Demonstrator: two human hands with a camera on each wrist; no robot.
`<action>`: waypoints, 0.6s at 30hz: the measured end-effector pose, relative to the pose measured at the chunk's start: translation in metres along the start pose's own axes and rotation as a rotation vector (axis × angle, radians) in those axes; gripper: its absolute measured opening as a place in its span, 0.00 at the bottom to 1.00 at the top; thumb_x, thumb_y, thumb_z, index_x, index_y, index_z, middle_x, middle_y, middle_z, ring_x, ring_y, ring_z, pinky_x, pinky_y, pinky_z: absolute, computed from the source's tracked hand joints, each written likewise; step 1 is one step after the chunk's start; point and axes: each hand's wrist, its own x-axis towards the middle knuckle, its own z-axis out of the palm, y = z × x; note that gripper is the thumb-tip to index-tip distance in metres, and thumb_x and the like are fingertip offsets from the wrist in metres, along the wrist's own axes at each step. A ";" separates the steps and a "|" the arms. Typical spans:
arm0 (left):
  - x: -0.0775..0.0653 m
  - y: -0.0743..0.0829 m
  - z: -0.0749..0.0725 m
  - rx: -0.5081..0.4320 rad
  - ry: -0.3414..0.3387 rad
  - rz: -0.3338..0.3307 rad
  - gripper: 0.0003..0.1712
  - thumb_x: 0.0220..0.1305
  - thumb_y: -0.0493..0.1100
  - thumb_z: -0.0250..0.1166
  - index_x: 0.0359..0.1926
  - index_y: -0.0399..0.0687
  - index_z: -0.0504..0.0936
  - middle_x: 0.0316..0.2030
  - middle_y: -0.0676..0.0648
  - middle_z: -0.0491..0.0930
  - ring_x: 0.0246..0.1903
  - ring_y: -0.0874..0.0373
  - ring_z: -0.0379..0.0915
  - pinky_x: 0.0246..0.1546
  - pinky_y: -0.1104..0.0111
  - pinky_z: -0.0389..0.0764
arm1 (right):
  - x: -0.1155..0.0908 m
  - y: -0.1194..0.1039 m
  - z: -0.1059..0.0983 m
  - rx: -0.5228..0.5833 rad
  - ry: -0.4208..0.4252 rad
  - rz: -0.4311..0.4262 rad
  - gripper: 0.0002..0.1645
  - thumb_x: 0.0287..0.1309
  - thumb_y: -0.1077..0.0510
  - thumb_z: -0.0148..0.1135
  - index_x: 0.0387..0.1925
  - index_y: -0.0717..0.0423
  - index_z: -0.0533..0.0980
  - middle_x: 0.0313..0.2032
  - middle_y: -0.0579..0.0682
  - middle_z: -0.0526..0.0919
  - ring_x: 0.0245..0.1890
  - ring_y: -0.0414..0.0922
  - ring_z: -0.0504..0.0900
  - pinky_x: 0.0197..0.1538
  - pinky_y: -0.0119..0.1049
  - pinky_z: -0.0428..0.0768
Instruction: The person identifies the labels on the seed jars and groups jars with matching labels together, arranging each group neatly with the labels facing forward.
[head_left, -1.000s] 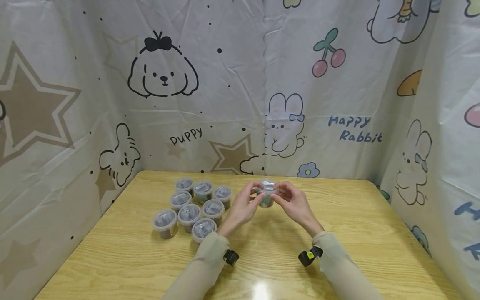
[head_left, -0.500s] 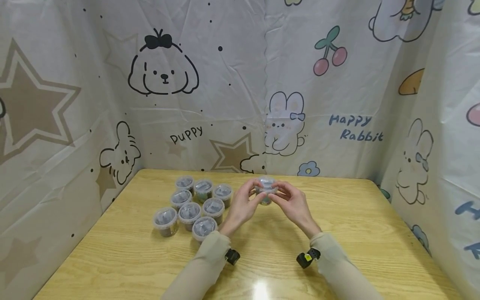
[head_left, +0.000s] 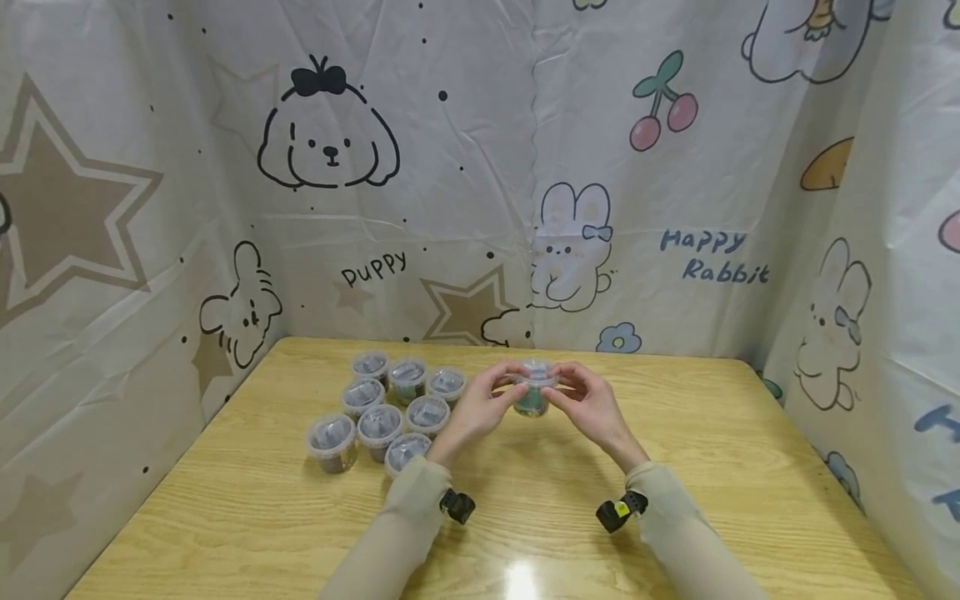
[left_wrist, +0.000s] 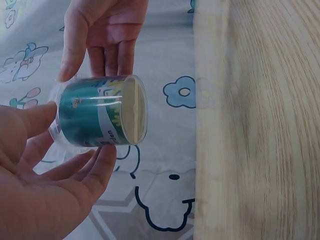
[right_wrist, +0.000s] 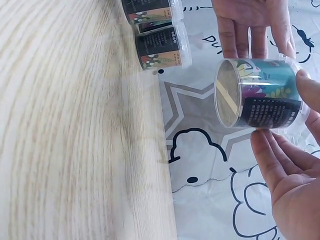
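Observation:
Between both hands is a clear round plastic tub (head_left: 533,400) with a teal printed label and a translucent lid. My left hand (head_left: 483,406) grips its left side with thumb and fingers around the lid's rim. On the opposite side, my right hand (head_left: 591,406) holds it the same way. The left wrist view shows the tub's base (left_wrist: 135,110) raised off the table, with a flat pale strip visible through it. A black panel of small print on the label (right_wrist: 272,112) shows in the right wrist view.
Several similar lidded tubs (head_left: 379,425) stand grouped on the wooden table (head_left: 247,500), left of my hands; the nearest is partly behind my left sleeve. A printed cloth curtain (head_left: 465,217) rises behind the table and along both sides.
Half a second ago the held tub's lid hid more of its body; now it sits lower in view and more of the teal label shows. Both hands have kept their hold.

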 end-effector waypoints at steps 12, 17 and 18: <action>0.000 0.001 0.002 -0.090 0.027 0.022 0.11 0.71 0.43 0.59 0.51 0.46 0.73 0.58 0.42 0.75 0.65 0.48 0.69 0.65 0.56 0.72 | 0.009 0.031 0.003 0.086 0.011 0.052 0.23 0.63 0.56 0.65 0.57 0.60 0.75 0.56 0.61 0.80 0.59 0.54 0.78 0.61 0.40 0.78; -0.001 0.002 0.005 -0.080 0.098 0.029 0.10 0.70 0.43 0.61 0.49 0.46 0.74 0.56 0.42 0.76 0.64 0.47 0.69 0.65 0.54 0.72 | 0.010 0.030 0.007 0.119 0.037 0.062 0.25 0.62 0.55 0.67 0.58 0.60 0.75 0.58 0.60 0.79 0.60 0.54 0.78 0.60 0.33 0.78; -0.001 0.002 0.006 -0.076 0.108 0.035 0.10 0.70 0.43 0.61 0.49 0.46 0.74 0.55 0.42 0.77 0.64 0.46 0.69 0.64 0.54 0.73 | 0.010 0.031 0.008 0.119 0.043 0.062 0.25 0.61 0.55 0.67 0.58 0.60 0.75 0.57 0.60 0.79 0.60 0.54 0.78 0.60 0.33 0.78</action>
